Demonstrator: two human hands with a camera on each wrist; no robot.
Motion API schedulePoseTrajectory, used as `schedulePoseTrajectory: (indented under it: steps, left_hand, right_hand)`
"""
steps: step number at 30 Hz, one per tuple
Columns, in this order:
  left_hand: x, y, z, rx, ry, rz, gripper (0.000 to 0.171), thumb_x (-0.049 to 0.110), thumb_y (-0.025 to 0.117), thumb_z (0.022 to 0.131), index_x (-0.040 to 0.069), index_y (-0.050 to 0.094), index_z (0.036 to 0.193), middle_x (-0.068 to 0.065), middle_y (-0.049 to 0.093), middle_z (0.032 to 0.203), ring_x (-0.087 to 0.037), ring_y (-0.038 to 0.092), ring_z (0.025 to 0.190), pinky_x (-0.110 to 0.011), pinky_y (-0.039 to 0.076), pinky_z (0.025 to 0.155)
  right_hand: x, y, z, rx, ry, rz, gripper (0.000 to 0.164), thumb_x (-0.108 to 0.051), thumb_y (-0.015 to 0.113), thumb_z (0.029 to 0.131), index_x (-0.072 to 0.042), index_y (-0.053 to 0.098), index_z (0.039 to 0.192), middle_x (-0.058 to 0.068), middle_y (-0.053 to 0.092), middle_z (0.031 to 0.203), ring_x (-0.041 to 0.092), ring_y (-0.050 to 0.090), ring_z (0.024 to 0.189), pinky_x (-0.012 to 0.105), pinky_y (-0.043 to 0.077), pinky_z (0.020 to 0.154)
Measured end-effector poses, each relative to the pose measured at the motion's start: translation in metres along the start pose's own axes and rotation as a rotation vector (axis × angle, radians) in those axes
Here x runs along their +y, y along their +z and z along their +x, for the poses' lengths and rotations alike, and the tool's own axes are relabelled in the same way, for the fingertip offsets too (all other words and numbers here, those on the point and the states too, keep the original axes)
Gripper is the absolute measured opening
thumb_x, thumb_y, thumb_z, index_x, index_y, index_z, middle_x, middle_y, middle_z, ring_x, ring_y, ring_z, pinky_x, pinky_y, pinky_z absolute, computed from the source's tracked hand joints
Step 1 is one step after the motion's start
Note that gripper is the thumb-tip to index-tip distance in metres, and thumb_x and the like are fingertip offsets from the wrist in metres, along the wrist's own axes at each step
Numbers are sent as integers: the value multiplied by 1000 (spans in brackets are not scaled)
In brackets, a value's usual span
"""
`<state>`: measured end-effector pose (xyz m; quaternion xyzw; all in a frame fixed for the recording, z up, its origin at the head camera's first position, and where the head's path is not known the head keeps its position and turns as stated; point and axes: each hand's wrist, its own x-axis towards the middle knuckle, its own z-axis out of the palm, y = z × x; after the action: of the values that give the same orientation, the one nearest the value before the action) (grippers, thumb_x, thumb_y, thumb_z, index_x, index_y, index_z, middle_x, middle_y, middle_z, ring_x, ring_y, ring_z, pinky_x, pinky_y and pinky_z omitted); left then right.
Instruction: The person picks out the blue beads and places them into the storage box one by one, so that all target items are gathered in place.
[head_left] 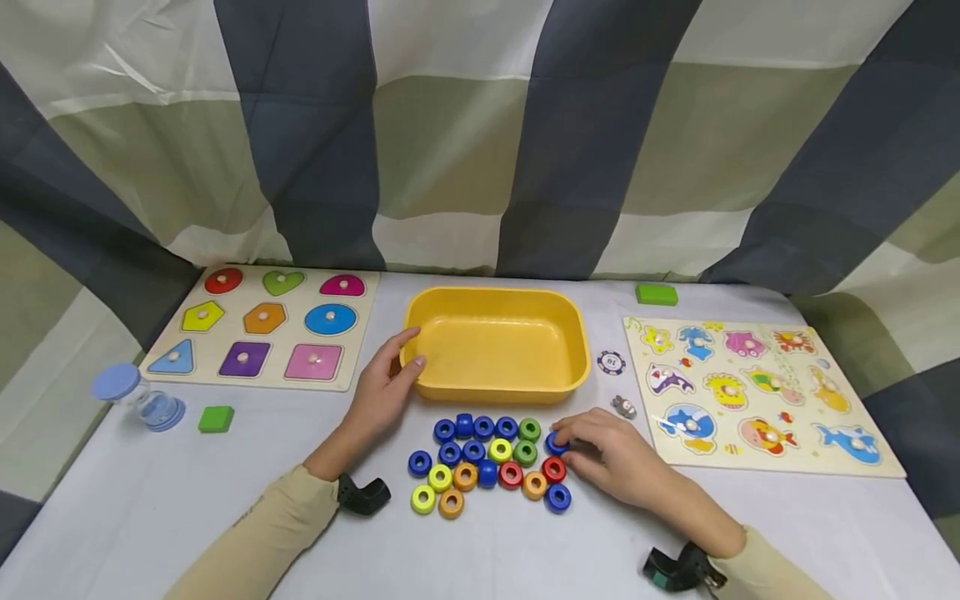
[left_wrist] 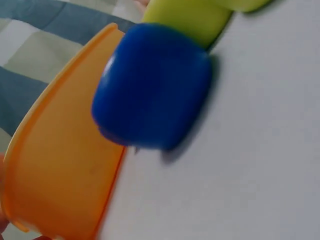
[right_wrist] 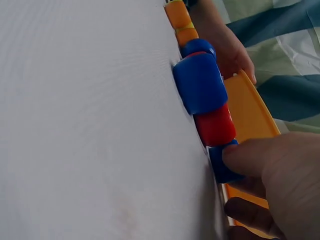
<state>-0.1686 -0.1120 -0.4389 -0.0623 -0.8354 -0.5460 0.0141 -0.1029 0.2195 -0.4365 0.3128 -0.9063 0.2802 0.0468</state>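
My left hand (head_left: 384, 388) grips the left rim of a yellow plastic tray (head_left: 498, 393), thumb and fingers at its edge. The inside of the tray holds nothing. With thumb and fingertips, my right hand (head_left: 618, 457) pinches a blue bead (right_wrist: 221, 165) at the right end of a group of beads on the table. Blue, green, yellow, orange and red ring-shaped beads lie in front of the tray, among them a red bead (head_left: 554, 469) beside the pinched one and a green bead (head_left: 526, 453). In the left wrist view, a blue bead (left_wrist: 152, 85) looms close, blurred.
A shape puzzle board (head_left: 281, 379) lies at the left, near a blue-capped sand timer (head_left: 153, 404) and a green block (head_left: 216, 419). To the right are a sea-animal puzzle board (head_left: 757, 392), a round chip (head_left: 611, 362), a small figure (head_left: 623, 407) and another green block (head_left: 656, 294).
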Motion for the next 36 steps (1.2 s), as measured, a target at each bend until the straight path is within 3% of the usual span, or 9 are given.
schedulePoseTrajectory:
  steps: [12,20,27,31,36]
  left_hand:
    - [-4,4,-3,20,-15,-88,46,23,43,102,23,40,148,3,36,157,-15,30,147,-37,29,120]
    - [-4,5,-3,31,-25,-99,46,22,43,102,25,40,148,5,36,157,-14,31,146,-36,30,119]
    - [-5,5,-5,40,-33,-93,47,22,43,102,25,40,148,4,36,156,-15,31,146,-37,31,119]
    - [-6,4,-6,38,-24,-102,46,20,42,102,23,41,148,3,37,156,-16,32,146,-38,31,119]
    - [-7,6,-4,33,2,-111,46,20,41,102,23,42,148,2,36,156,-17,32,146,-39,30,119]
  right_hand:
    - [7,7,-3,146,-78,36,23,-8,79,75,-18,73,95,-3,72,104,12,67,95,22,55,84]
    - [-10,-11,9,192,-143,88,27,-3,77,74,-18,72,96,-3,71,103,6,66,86,14,55,77]
    - [-46,-23,55,207,-212,140,19,-4,77,76,-10,73,94,4,71,102,11,68,86,17,57,76]
    - [-62,-14,89,156,-144,134,14,-7,75,81,-8,73,94,5,71,99,12,66,81,20,59,73]
    - [-69,0,128,71,11,101,11,-12,73,84,-9,74,94,4,71,94,12,64,77,23,59,73]
